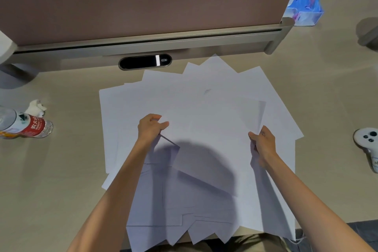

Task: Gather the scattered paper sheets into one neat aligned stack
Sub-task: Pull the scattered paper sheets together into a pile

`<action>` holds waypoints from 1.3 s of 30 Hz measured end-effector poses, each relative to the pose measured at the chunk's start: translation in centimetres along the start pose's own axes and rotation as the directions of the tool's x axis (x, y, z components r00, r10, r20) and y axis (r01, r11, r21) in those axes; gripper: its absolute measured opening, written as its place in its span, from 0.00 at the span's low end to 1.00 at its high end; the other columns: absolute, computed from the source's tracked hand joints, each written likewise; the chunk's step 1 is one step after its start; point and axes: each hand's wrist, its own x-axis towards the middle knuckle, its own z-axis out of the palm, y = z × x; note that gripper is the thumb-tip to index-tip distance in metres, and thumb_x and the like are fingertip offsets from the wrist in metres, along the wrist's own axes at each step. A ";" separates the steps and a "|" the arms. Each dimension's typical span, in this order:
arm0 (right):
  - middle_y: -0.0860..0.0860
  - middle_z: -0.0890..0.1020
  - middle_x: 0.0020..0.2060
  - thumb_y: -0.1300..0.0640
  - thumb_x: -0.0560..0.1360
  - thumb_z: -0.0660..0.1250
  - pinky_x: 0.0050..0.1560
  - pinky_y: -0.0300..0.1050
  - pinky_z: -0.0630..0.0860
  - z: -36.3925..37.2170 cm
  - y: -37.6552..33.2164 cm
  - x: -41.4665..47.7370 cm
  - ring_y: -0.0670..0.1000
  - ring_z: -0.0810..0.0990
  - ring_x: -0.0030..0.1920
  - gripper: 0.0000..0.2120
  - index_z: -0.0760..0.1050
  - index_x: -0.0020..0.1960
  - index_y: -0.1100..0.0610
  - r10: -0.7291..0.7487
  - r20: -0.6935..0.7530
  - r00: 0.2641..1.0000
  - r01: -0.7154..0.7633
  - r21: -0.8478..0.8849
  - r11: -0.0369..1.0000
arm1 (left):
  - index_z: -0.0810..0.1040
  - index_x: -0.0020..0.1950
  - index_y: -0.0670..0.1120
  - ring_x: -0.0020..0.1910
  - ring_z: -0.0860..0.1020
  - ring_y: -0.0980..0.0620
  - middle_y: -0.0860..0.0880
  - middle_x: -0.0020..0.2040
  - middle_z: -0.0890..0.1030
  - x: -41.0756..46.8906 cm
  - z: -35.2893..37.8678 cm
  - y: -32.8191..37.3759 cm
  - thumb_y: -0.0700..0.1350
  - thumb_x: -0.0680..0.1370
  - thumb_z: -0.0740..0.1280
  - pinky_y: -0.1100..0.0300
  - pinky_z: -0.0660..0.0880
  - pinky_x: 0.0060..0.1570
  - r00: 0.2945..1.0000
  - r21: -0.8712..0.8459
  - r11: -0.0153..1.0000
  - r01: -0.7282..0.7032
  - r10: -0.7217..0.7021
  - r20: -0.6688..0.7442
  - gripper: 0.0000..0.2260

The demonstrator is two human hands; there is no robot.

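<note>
Several white paper sheets (204, 92) lie fanned and overlapping across the beige desk (71, 170), some hanging over its near edge. My left hand (150, 127) pinches the left edge of a raised sheet (208, 129). My right hand (262, 142) grips that sheet's right edge, together with a few sheets behind it. The held paper is lifted off the pile and casts a dark shadow below it. Corners of the loose sheets point in different directions.
A plastic water bottle (28, 127) with a red label lies at the left beside a crumpled tissue (36, 107). A white controller (368, 145) sits at the right. A brown partition (143, 2) with a black cable slot (145, 62) bounds the far side; a blue bag (305, 6) stands beyond.
</note>
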 end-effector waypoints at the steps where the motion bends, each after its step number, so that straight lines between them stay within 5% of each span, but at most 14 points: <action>1: 0.50 0.71 0.31 0.71 0.74 0.63 0.34 0.36 0.68 -0.2 -0.2 0.1 0.48 0.70 0.32 0.16 0.64 0.35 0.55 -0.009 0.029 1.000 0.009 -0.002 1.000 | 0.77 0.58 0.43 0.47 0.79 0.45 0.43 0.55 0.79 0.1 -0.3 0.1 0.41 0.72 0.74 0.54 0.77 0.51 1.000 -0.003 1.000 -0.021 0.021 -0.014 0.15; 4: 0.55 0.77 0.37 0.69 0.75 0.64 0.41 0.42 0.72 -0.1 -1.4 0.1 0.52 0.75 0.37 0.05 0.72 0.43 0.62 -0.046 0.129 0.991 0.062 -0.129 0.990 | 0.78 0.56 0.43 0.46 0.79 0.46 0.43 0.53 0.81 0.1 -1.4 0.3 0.38 0.75 0.71 0.57 0.76 0.46 0.997 -0.171 0.984 -0.057 0.047 -0.061 0.10; 6: 0.53 0.67 0.30 0.68 0.75 0.65 0.31 0.37 0.67 0.3 -2.0 -0.2 0.49 0.67 0.29 0.14 0.65 0.36 0.58 -0.048 0.130 0.990 0.065 -0.127 0.990 | 0.77 0.56 0.41 0.46 0.82 0.47 0.44 0.50 0.83 -0.1 -1.6 0.4 0.37 0.78 0.67 0.55 0.80 0.45 0.997 -0.484 0.874 0.041 -0.006 0.073 0.08; 8: 0.52 0.59 0.29 0.65 0.75 0.67 0.24 0.36 0.65 0.7 -1.9 -0.3 0.49 0.60 0.26 0.21 0.56 0.35 0.53 0.015 0.182 0.983 -0.011 -0.023 1.000 | 0.75 0.50 0.42 0.43 0.84 0.48 0.45 0.45 0.84 -0.2 -0.7 -0.2 0.39 0.80 0.64 0.55 0.81 0.41 0.968 -0.609 0.771 0.188 -0.039 0.248 0.02; 11: 0.51 0.61 0.30 0.63 0.73 0.72 0.26 0.39 0.66 1.4 -1.3 -1.2 0.50 0.60 0.29 0.21 0.58 0.39 0.53 0.081 0.234 0.969 -0.083 -0.004 0.997 | 0.71 0.39 0.43 0.37 0.75 0.48 0.43 0.36 0.76 -1.0 1.8 -1.0 0.42 0.80 0.65 0.59 0.71 0.36 0.963 -0.331 0.924 0.194 -0.116 0.242 0.10; 13: 0.52 0.72 0.34 0.65 0.73 0.71 0.25 0.34 0.69 2.0 -0.8 -2.0 0.47 0.69 0.31 0.12 0.68 0.48 0.58 0.090 0.197 0.976 -0.091 -0.002 0.996 | 0.63 0.32 0.45 0.32 0.65 0.51 0.47 0.30 0.66 -1.7 3.5 -1.2 0.40 0.80 0.64 0.59 0.61 0.32 0.997 -0.182 0.982 0.042 -0.029 0.076 0.18; 16: 0.52 0.74 0.43 0.65 0.72 0.72 0.31 0.35 0.72 2.5 0.6 -2.1 0.45 0.70 0.34 0.20 0.68 0.60 0.61 0.158 0.138 0.978 -0.154 -0.042 0.987 | 0.57 0.30 0.47 0.29 0.59 0.52 0.50 0.27 0.60 -2.9 5.5 -1.6 0.37 0.79 0.63 0.56 0.57 0.32 0.977 -0.094 0.975 -0.201 0.193 -0.091 0.21; 19: 0.52 0.70 0.41 0.64 0.72 0.72 0.30 0.38 0.63 2.7 1.5 -1.7 0.46 0.66 0.32 0.16 0.63 0.39 0.55 0.192 0.022 0.981 -0.186 -0.163 0.969 | 0.56 0.31 0.47 0.30 0.58 0.52 0.51 0.28 0.60 -4.2 6.0 -1.4 0.39 0.78 0.61 0.55 0.56 0.32 0.946 -0.118 0.949 -0.291 0.267 -0.186 0.19; 23: 0.52 0.71 0.31 0.66 0.72 0.69 0.29 0.41 0.64 2.3 1.2 -1.4 0.54 0.71 0.35 0.15 0.64 0.33 0.59 0.013 -0.099 0.995 -0.044 -0.319 0.947 | 0.60 0.30 0.45 0.29 0.65 0.49 0.46 0.27 0.66 -4.2 4.3 -1.0 0.39 0.78 0.60 0.57 0.63 0.29 0.950 -0.116 0.971 -0.208 0.173 -0.261 0.17; 27: 0.50 0.71 0.30 0.65 0.75 0.66 0.27 0.34 0.61 1.1 -0.2 -0.7 0.55 0.71 0.35 0.13 0.67 0.34 0.59 -0.242 -0.074 0.967 0.181 -0.467 0.865 | 0.69 0.35 0.38 0.31 0.76 0.44 0.40 0.32 0.75 -2.9 0.9 -1.2 0.35 0.77 0.60 0.63 0.75 0.26 0.990 -0.159 0.987 -0.005 -0.018 -0.140 0.11; 31: 0.54 0.75 0.35 0.65 0.76 0.65 0.30 0.36 0.63 -0.4 -1.8 0.6 0.53 0.71 0.34 0.04 0.72 0.42 0.59 -0.429 0.015 0.903 0.378 -0.503 0.777 | 0.68 0.35 0.41 0.30 0.72 0.46 0.43 0.34 0.72 -1.6 -2.6 -1.5 0.32 0.79 0.61 0.61 0.79 0.24 0.997 -0.157 0.984 0.078 -0.073 0.032 0.13; 36: 0.52 0.75 0.30 0.66 0.74 0.67 0.33 0.43 0.66 0.1 -2.8 1.6 0.50 0.70 0.30 0.04 0.76 0.41 0.65 -0.379 0.245 0.893 0.451 -0.485 0.750 | 0.68 0.36 0.43 0.23 0.76 0.56 0.50 0.25 0.75 -1.0 -4.0 -1.6 0.37 0.81 0.61 0.57 0.82 0.34 0.963 -0.153 0.982 0.115 -0.073 0.258 0.13; 39: 0.55 0.75 0.32 0.66 0.73 0.68 0.34 0.44 0.65 2.2 -1.8 0.9 0.51 0.69 0.31 0.04 0.77 0.42 0.68 -0.322 0.326 0.889 0.451 -0.498 0.740 | 0.75 0.44 0.44 0.38 0.83 0.52 0.47 0.39 0.81 -0.9 -3.4 -2.1 0.45 0.81 0.63 0.53 0.80 0.49 0.941 -0.394 0.902 0.175 -0.036 0.335 0.08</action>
